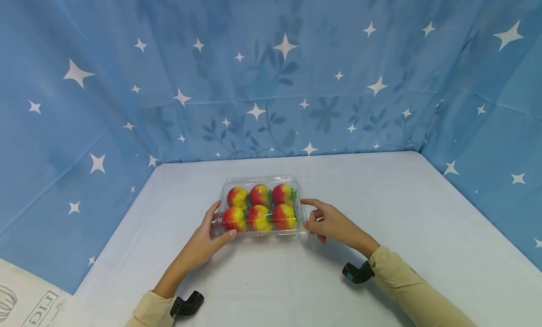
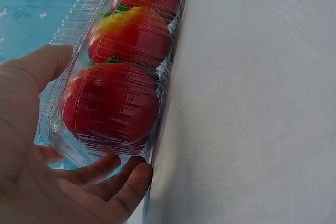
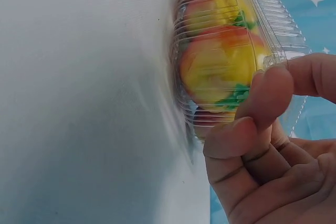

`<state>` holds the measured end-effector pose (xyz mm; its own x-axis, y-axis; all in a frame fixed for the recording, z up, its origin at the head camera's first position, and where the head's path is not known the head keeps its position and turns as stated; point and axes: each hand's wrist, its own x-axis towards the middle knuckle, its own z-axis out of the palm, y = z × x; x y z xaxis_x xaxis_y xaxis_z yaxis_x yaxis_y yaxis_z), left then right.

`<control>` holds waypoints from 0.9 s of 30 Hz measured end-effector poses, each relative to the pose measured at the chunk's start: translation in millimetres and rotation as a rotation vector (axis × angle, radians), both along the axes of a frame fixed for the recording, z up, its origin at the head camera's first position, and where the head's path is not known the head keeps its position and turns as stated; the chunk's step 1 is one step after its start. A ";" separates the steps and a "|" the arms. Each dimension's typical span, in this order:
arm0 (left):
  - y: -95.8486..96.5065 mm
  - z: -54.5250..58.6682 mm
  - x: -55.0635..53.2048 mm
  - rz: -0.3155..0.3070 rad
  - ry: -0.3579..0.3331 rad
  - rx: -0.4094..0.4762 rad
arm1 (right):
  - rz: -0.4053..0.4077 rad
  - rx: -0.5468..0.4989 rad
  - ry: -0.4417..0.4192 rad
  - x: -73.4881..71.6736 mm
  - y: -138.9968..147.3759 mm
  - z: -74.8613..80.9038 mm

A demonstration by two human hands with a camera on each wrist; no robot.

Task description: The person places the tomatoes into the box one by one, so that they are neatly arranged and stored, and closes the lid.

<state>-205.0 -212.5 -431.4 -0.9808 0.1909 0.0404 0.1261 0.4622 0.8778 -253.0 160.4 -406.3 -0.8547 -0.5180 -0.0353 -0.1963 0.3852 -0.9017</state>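
A clear plastic clamshell fruit box [image 1: 262,179] lies on the white table in the head view, its lid down. Inside, red-and-yellow fruits [image 1: 259,217] with bits of green leaf sit in two rows of three. My left hand [image 1: 204,244] grips the box at its left end; in the left wrist view the thumb lies over the rim and the fingers reach around the end wall. At the near right corner, my right hand [image 1: 334,223] pinches the rim of the box, the other fingers curled. Several fruits [image 3: 223,66] show through the ribbed wall in the right wrist view.
The white table [image 1: 423,214] ends at a blue curtain [image 1: 271,82] with white stars, behind and on both sides. A pale printed cloth [image 1: 29,299] shows at the lower left. Black wrist devices [image 1: 357,272] hang at both sleeves.
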 end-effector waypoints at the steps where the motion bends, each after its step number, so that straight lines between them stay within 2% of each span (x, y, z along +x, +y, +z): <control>1: -0.1 -0.2 0.0 0.002 0.000 0.001 | 0.000 -0.001 0.001 -0.7 -0.1 -1.0; 10: 1.9 -6.3 4.3 0.010 -0.007 0.005 | 0.020 -0.005 -0.019 -0.9 2.7 -8.2; 19: 0.5 -2.2 2.6 0.004 0.005 0.003 | 0.033 -0.001 0.017 -4.3 7.4 -4.4; 23: -6.2 -0.7 0.2 -0.006 0.049 0.000 | 0.005 0.022 0.096 -7.5 16.1 2.4; 27: -21.3 4.4 -9.8 0.044 0.140 -0.037 | -0.096 0.146 0.330 -17.6 27.3 13.7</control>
<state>-214.9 -233.7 -427.0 -0.9734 0.1522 0.1715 0.2255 0.5013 0.8354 -270.7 187.7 -392.6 -0.8769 -0.4445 0.1830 -0.4240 0.5356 -0.7303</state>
